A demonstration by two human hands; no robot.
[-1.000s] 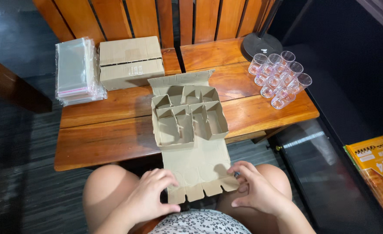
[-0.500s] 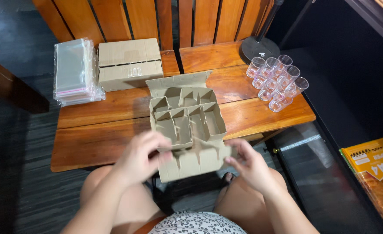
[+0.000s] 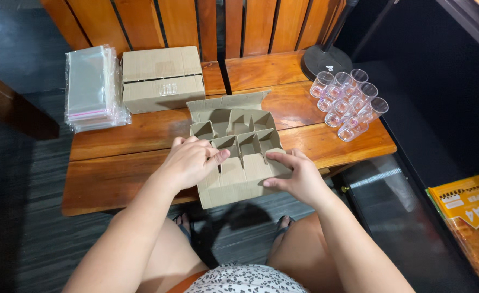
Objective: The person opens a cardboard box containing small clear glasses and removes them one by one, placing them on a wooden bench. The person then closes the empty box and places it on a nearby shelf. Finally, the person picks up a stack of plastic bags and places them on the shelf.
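Left hand: the left hand [image 3: 193,161] lies curled on the cardboard divider box [image 3: 234,149], fingers pressing its near-left cells, thumb on a partition; grasping the box.
Right hand: the right hand [image 3: 296,176] clasps the box's near-right corner, fingers spread along the folded front panel.
Box position: at the near edge of the tabletop [image 3: 115,163], its near side overhanging towards the person's knees; far flap upright.
Closed carton: a sealed cardboard carton [image 3: 162,78] sits far left of the box, apart from it.
Plastic bags: a stack of clear bags [image 3: 90,89] lies just left of the carton.
Cups: a cluster of clear plastic cups [image 3: 348,103] stands at the far right, well apart from both hands.
Lamp base: a dark round base [image 3: 326,61] stands beyond the cups.
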